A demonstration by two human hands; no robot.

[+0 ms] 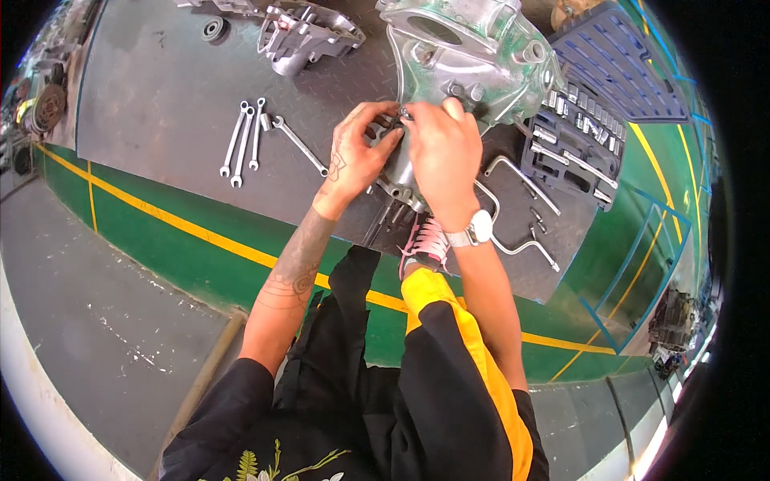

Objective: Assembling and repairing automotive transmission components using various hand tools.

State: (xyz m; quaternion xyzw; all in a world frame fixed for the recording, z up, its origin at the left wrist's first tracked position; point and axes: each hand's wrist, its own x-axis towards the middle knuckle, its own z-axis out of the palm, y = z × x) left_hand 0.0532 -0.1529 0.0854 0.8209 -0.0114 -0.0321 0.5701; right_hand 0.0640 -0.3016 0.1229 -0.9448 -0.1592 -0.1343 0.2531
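Observation:
A large silver metal engine casing (473, 56) lies on a dark metal mat (160, 104) on the floor. My left hand (358, 152) and my right hand (443, 152) meet at the casing's near edge, fingers pinched together on a small metal part (404, 115) there. What exactly the fingertips hold is hidden by the hands. A white wristwatch (479, 229) sits on my right wrist. Three wrenches (245, 140) lie on the mat left of my left hand, and one more spanner (299, 144) lies beside it.
An open blue socket-set case (573, 140) lies right of the casing. Bent bar tools (521, 180) rest near my right wrist. A second smaller engine cover (305, 36) and a round bearing (214, 30) lie at the mat's far side. Green floor with yellow lines (160, 216) surrounds the mat.

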